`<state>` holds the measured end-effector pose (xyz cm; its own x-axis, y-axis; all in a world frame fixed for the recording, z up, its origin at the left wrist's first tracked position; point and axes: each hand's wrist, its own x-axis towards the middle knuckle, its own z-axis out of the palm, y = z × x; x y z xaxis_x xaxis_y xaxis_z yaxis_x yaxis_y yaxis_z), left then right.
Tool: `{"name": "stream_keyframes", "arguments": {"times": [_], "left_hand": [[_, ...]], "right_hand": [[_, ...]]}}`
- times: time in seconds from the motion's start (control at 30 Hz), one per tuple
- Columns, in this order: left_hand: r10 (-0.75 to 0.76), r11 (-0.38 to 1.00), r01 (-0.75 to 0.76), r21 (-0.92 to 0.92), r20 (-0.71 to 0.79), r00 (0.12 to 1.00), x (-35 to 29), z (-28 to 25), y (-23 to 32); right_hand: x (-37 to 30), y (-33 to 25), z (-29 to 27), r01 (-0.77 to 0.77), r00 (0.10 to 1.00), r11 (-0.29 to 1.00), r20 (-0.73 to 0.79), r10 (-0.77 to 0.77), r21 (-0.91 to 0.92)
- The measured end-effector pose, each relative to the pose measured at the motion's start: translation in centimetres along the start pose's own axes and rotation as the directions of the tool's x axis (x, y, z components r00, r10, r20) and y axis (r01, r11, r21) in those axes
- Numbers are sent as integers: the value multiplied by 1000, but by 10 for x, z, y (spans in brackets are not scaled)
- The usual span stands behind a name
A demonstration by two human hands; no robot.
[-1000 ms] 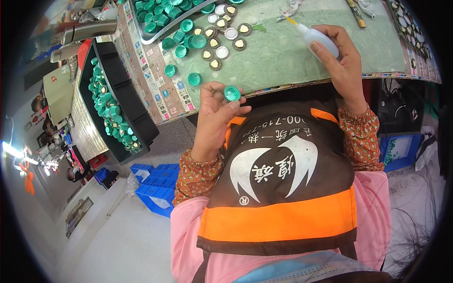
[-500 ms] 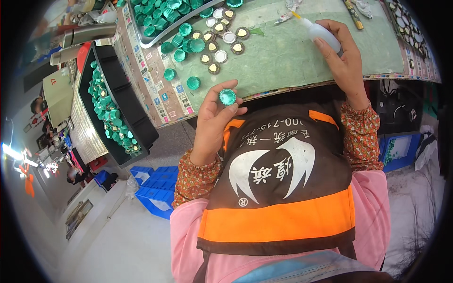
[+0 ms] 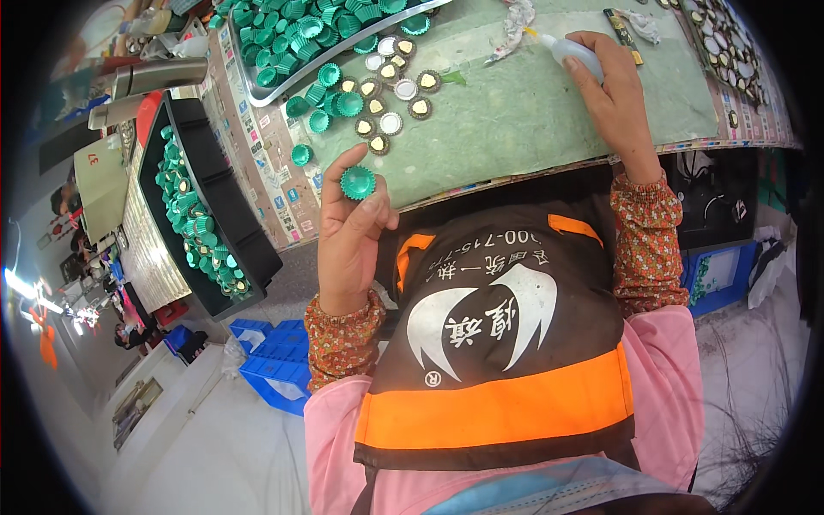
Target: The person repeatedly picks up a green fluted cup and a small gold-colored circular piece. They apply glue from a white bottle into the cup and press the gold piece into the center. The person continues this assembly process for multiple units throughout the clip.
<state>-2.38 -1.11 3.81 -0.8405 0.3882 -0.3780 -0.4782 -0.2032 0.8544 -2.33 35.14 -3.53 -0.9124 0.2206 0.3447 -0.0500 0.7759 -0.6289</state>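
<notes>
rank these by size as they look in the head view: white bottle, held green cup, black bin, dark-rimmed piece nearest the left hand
Largest to smallest:
black bin
white bottle
green cup
dark-rimmed piece
The cup's lead over the piece may owe something to nearness to the camera.

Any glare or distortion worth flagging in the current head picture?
Head view: fisheye bends the front edge of the table and leaves black corners; head view, far left: lamps glare white; head view, centre: the green cup in the left hand shows its pleats.
</notes>
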Motion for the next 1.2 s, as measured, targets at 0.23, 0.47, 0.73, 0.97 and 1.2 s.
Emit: {"name": "stream_keyframes", "arguments": {"times": [0.23,0.47,0.73,0.97,1.2], "left_hand": [[-44,962,48,-269,20,999,0,-4,2],[-83,944,85,-320,21,996,8,-11,-1],[-90,962,90,-258,13,996,7,-13,2],[-128,953,134,-272,38,991,7,-19,-1],[-140,946,153,-286,67,988,9,-14,-8]], "right_hand": [[14,-34,-5,162,958,918,-164,-233,-363],[12,-78,45,270,961,963,54,-271,18],[24,-92,94,273,947,961,193,-258,-51],[14,-102,63,333,939,900,180,-292,-280],[-6,-88,37,115,951,967,306,-42,-226]]}}
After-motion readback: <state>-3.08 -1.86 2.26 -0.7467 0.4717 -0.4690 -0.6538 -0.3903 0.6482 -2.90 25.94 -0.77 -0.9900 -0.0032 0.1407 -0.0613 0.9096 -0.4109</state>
